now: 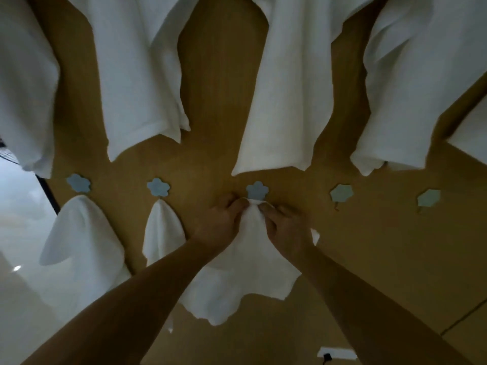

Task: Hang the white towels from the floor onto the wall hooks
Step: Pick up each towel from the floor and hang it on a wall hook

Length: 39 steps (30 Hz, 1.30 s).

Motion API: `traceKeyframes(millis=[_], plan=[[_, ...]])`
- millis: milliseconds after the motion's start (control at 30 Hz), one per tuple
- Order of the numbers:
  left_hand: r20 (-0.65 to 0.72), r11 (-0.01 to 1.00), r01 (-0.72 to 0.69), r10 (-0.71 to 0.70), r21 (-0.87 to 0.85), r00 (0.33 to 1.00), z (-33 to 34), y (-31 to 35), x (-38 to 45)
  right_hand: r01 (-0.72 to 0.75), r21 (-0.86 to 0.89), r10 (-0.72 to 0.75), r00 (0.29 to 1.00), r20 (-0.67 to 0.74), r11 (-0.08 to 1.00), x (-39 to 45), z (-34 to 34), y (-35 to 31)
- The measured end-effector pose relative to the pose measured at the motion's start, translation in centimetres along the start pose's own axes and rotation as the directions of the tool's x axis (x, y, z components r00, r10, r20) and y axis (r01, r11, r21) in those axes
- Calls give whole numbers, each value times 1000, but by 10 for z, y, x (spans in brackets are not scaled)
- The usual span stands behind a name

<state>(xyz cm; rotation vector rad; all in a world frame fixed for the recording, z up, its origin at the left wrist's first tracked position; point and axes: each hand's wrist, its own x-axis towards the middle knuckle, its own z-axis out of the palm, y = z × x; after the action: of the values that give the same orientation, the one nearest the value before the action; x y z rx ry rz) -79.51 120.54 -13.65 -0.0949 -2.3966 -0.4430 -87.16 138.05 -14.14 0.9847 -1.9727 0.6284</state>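
A white towel hangs down the tan wall below the middle flower-shaped hook. My left hand and my right hand both pinch its top fold right under that hook, fingertips almost meeting. Two smaller white towels hang from the two flower hooks to the left. Two flower hooks on the right carry nothing.
Several large white towels hang from an upper row and reach down to just above the hooks. A white wall socket with a dark plug sits low on the wall. A pale glossy surface lies to the left.
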Motion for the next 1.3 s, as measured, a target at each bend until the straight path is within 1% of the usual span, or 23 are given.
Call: traceKeyframes(millis=[33,100,167,233,333,367,400,500,533,567,667,700,767,800,867,933,967,1000,1067,1133,1200,1233,1300], plan=[[-19,994,78,-80,-74,997,10,3,-7,-73,101,76,997,-19,992,-10,8,-4],[-54,950,218,-235,-225,970,29,15,-16,-288,345,291,956,42,894,-26,20,-18],[-93,895,292,-340,-338,936,41,28,-19,-445,436,431,892,137,782,-35,27,-34],[-118,858,342,-413,-384,903,45,39,-20,-490,508,449,868,212,708,-39,27,-45],[-114,793,385,-487,-472,866,44,50,-25,-510,639,391,858,332,576,-45,21,-43],[-83,757,406,-514,-512,854,46,54,-28,-498,643,368,866,338,582,-50,21,-39],[-51,723,436,-543,-535,838,48,57,-32,-476,623,351,879,322,621,-55,21,-37],[-12,684,551,-632,-477,775,57,61,-50,-439,484,365,898,244,757,-75,24,-35],[-15,706,569,-633,-421,774,59,61,-57,-440,420,383,898,217,794,-80,25,-35],[-20,752,562,-604,-345,797,60,61,-65,-442,358,398,897,193,823,-84,26,-36],[-18,896,441,-443,-53,896,60,61,-83,-436,186,411,898,157,881,-91,26,-34],[-12,909,417,-417,25,909,59,61,-85,-429,129,410,900,149,894,-91,24,-33],[-21,911,400,-400,100,916,57,60,-84,-404,45,391,904,170,914,-91,21,-34],[-20,913,392,-392,116,920,56,59,-82,-390,36,375,904,208,920,-91,20,-35],[8,922,368,-372,120,928,52,54,-78,-396,136,338,886,318,908,-90,20,-38],[32,923,374,-378,89,925,45,48,-76,-465,289,347,859,377,836,-90,17,-40],[47,922,380,-384,74,922,44,44,-77,-509,327,374,839,396,796,-91,16,-42],[81,921,383,-388,69,918,43,41,-78,-547,344,405,820,406,763,-92,14,-44],[211,918,386,-397,93,893,45,38,-79,-601,355,462,789,404,716,-94,11,-52],[324,924,357,-382,136,865,45,36,-79,-652,305,488,737,467,694,-94,8,-58],[376,939,301,-344,169,861,40,32,-79,-677,180,502,674,542,714,-95,4,-63],[373,945,275,-322,176,870,37,29,-81,-692,121,523,637,567,711,-98,2,-66],[327,964,235,-262,120,908,33,24,-87,-759,55,590,548,592,649,-105,-6,-74]])
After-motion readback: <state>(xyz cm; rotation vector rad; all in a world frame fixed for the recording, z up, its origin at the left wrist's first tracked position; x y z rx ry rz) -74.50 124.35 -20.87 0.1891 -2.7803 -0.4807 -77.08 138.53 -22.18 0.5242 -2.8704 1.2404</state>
